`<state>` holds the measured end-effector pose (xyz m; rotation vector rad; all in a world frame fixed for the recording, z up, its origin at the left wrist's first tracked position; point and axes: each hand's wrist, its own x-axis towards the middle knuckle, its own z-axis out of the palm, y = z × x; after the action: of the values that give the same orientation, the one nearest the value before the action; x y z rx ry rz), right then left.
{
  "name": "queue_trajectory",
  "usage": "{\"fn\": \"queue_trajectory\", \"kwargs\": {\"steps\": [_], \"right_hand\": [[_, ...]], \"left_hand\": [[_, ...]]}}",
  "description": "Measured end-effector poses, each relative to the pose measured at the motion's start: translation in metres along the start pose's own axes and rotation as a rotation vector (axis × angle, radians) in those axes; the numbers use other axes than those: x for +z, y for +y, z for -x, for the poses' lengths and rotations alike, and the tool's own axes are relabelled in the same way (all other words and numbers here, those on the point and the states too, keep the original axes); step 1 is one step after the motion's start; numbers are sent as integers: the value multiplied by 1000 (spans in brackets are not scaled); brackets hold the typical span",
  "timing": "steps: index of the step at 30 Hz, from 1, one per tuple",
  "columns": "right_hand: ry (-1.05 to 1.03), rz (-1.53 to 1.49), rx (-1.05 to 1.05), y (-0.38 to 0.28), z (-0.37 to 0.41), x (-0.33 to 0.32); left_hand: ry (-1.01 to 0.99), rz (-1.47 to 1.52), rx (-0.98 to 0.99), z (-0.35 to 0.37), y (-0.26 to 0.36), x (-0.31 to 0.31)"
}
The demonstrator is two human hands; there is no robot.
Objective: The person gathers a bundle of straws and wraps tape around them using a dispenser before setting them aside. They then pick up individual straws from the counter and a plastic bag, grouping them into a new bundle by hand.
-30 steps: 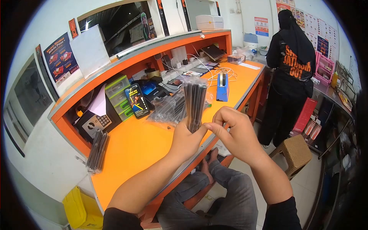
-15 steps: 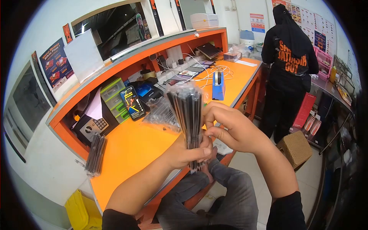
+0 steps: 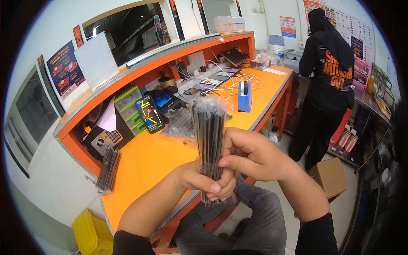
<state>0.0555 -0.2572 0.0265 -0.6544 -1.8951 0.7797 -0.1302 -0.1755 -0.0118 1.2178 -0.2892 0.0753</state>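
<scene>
A thick bundle of black straws (image 3: 209,127) in clear wrappers stands upright in front of me, over the desk's near edge. My left hand (image 3: 204,180) is closed round its lower part, with the straw ends sticking out below the fist. From the right, my right hand (image 3: 248,155) presses its thumb against the bundle just above the left fingers. Its other fingers curl behind the straws, where their tips are hidden. Farther left, a second bundle of black straws (image 3: 108,171) lies on the orange desk (image 3: 146,165). Behind the held bundle is a heap of clear plastic packaging (image 3: 178,126).
A phone (image 3: 149,114) leans against green-fronted drawers (image 3: 129,110), near a safe (image 3: 106,140). A blue tape dispenser (image 3: 245,97) and white cables sit farther back. At right, a person in black (image 3: 325,85) stands by a counter, near a woven stool (image 3: 329,178).
The bundle has turned more upright, and my right hand has come down and in against it. The person at right has shifted slightly.
</scene>
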Motion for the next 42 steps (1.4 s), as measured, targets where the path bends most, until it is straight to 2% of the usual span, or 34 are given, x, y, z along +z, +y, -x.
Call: {"fn": "queue_trajectory", "kwargs": {"steps": [2,6,8,11,14,15,17,19,22,24,30,34,37,40,42], "right_hand": [[60,-1,5,2,0,1],[262,-37,95,1,-1,-2],[385,241,20,8,-1,-6],[512,411,-24,21,-3,-1],[538,450,-40,27,-3,11],[516,471,-52,28,-3,11],[501,542,-62,30,-5,13],[521,652,-57,35,-7,14],[492,633,22,38,-11,12],[485,631,-26,38,-12,9],[531,672,-123,41,-12,11],[534,679,-179,47,-12,11],[625,442,-61,43,-11,13],[581,39,-130,64,-18,12],[551,-223,-64,74,-16,8]], "left_hand": [[-5,-62,21,-5,2,-3],[563,-313,88,-5,1,-11],[811,-466,143,-19,6,-1],[949,-924,186,-27,-11,-1],[1096,-1076,304,-34,-26,-4],[1110,-875,361,-36,-26,-7],[1157,-982,262,-22,-22,-22],[1182,-1047,224,-19,-22,-30],[1186,-1056,233,-18,-23,-30],[1151,-1034,207,-16,-18,-29],[1039,-824,-40,-14,0,-14],[1013,-763,-112,-13,3,-10],[989,-686,-114,-15,3,-9],[912,-552,-25,-10,-9,-23],[823,-432,64,-5,-12,-30]]}}
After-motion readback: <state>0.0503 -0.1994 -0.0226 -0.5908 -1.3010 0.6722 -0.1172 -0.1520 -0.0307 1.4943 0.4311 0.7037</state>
